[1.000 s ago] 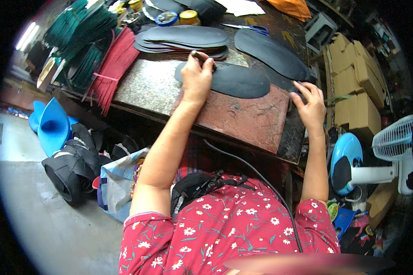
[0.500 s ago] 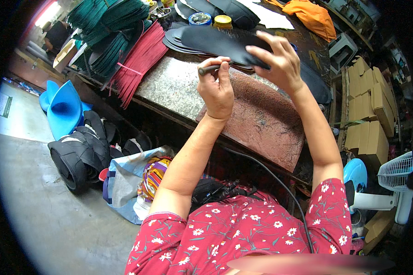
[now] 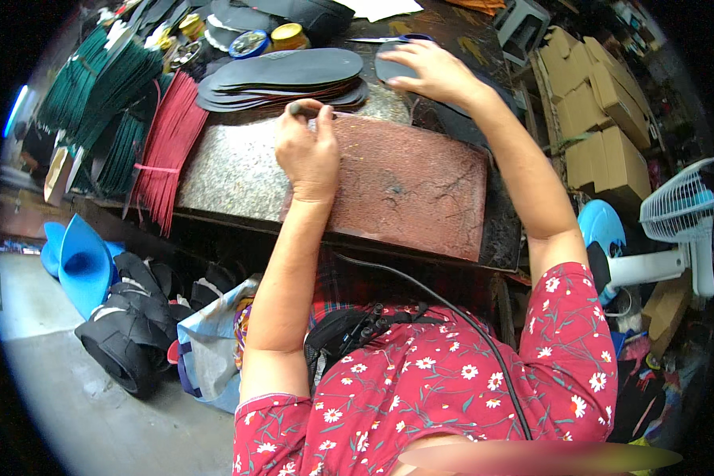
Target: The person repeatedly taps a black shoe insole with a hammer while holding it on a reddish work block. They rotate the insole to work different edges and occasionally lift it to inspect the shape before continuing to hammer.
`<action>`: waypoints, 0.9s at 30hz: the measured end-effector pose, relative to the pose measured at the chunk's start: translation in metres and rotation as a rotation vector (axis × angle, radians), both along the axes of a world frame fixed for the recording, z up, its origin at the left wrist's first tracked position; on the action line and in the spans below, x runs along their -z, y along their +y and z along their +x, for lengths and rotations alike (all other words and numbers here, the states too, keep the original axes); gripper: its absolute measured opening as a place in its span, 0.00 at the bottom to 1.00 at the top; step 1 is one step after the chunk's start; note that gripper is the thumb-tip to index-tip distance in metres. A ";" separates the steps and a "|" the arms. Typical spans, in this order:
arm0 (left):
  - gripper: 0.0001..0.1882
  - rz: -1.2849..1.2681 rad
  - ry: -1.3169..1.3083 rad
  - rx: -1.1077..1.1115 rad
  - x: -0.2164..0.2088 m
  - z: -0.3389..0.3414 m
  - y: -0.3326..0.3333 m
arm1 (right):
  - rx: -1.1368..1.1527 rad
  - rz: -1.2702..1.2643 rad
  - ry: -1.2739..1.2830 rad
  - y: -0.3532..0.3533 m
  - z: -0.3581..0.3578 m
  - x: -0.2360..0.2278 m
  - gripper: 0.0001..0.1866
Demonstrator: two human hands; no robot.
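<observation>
My left hand [image 3: 305,159] is closed around a short dark rod-like tool [image 3: 301,109], whose rounded end shows above the fingers. It is held over the near-left part of a reddish-brown rough-surfaced board [image 3: 408,190]. Just beyond lies a stack of dark grey sole-shaped sheets [image 3: 285,70]. To the right, my right hand [image 3: 436,78] has its fingers stretched out over another dark sole-shaped sheet [image 3: 389,70], thumb apart. That sheet lies at the far right of the board, above more dark material, and the hand partly hides it.
Bundled red strips [image 3: 166,151] and green strips [image 3: 75,91] lie at the left. Scissors [image 3: 389,38], a blue-rimmed tub [image 3: 250,44] and a yellow tub [image 3: 289,36] stand farther back. Cardboard boxes [image 3: 603,103] and a white fan [image 3: 678,202] are at the right.
The view has shifted, so the bench shows farther left. My right hand has moved rightward from the sheet stack to the sheet beyond the board. My left hand keeps the rod-like tool.
</observation>
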State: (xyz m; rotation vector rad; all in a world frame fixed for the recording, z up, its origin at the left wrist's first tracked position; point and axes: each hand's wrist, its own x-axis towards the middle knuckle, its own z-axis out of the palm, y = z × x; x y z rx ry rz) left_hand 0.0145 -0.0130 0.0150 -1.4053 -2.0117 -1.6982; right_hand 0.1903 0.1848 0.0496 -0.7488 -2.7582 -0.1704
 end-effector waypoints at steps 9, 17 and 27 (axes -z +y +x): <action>0.07 -0.141 -0.376 0.124 0.019 -0.013 0.010 | 0.230 -0.289 0.074 0.030 0.148 0.043 0.42; 0.05 0.036 -0.492 0.162 0.017 -0.022 -0.017 | 0.263 -0.242 0.831 -0.001 0.121 -0.005 0.28; 0.04 0.553 -0.640 0.068 -0.013 -0.030 -0.033 | -0.192 -0.176 0.116 -0.145 0.039 0.008 0.28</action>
